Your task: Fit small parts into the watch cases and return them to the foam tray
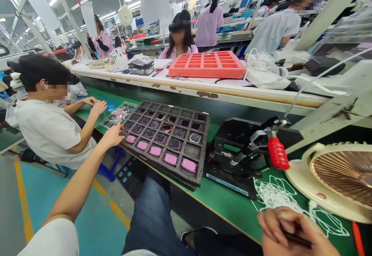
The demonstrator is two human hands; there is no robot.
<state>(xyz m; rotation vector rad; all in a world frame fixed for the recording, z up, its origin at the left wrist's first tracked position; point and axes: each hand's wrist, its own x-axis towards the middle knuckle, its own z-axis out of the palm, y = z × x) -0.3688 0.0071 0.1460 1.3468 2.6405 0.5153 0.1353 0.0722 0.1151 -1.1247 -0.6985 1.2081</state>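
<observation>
My left hand (pixel 113 136) reaches out at the near-left edge of a dark grey foam tray (pixel 200 155), its fingers at the rim. The tray's grid of compartments holds small square watch-like devices, with pink rounded pieces (pixel 171 159) along the front row. My right hand (pixel 287 229) lies low at the lower right, above the green bench mat (pixel 232 209). Its fingers are closed around a slim black tool (pixel 296 239), mostly hidden, which may be a pen or stylus.
A black press fixture with a red handle (pixel 278 153) stands right of the foam tray. Tangled white cord (pixel 274 194) lies on the mat beside a cream fan (pixel 340 178). A co-worker's hands (pixel 97 105) work at a small sparkly parts tray (pixel 118 114). An orange grid tray (pixel 207 64) sits beyond.
</observation>
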